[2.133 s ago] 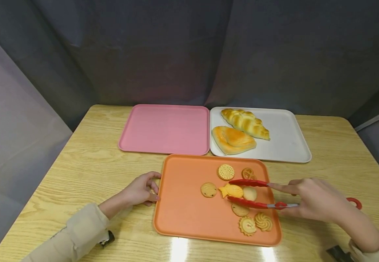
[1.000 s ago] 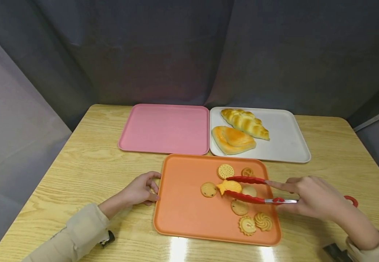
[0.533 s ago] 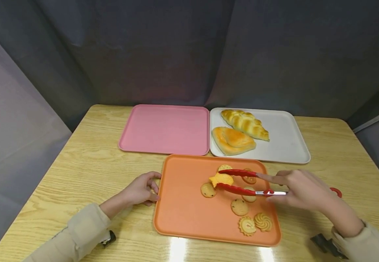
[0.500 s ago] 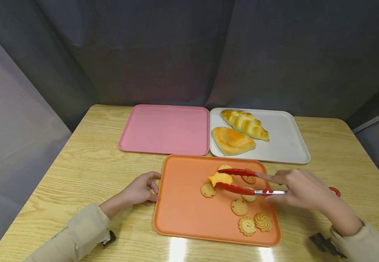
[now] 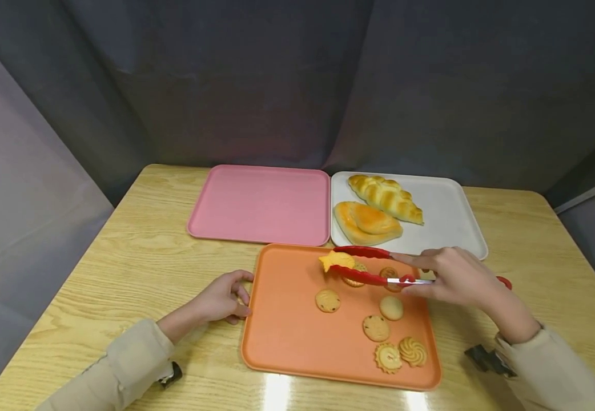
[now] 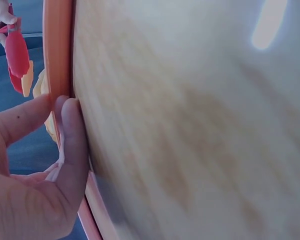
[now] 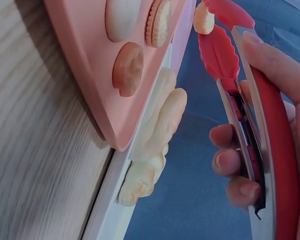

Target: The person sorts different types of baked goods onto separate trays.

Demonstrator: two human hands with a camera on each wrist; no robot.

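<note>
My right hand (image 5: 454, 277) grips red-tipped metal tongs (image 5: 363, 252) over the back part of the orange tray (image 5: 287, 325). Between their tips is a fish-shaped cookie (image 5: 338, 260), which hangs clear of the tray in the right wrist view. Beneath the tongs, a dotted round cookie (image 5: 355, 281) and a pretzel-shaped cookie (image 5: 390, 273) are partly covered. At the tray's left rim (image 6: 57, 45), my left hand (image 5: 222, 297) pinches the edge between thumb and fingers.
Behind the orange tray stand a bare pink tray (image 5: 264, 205) and a white tray (image 5: 446, 211). The white one bears a braided bread (image 5: 386, 197) and a folded pastry (image 5: 366, 222). Several other cookies, including a swirl cookie (image 5: 413, 351), lie on the orange tray's right half.
My right hand has lifted the fish-shaped cookie with the tongs and carried it left and toward the back of the orange tray. The left hand has stayed at the rim.
</note>
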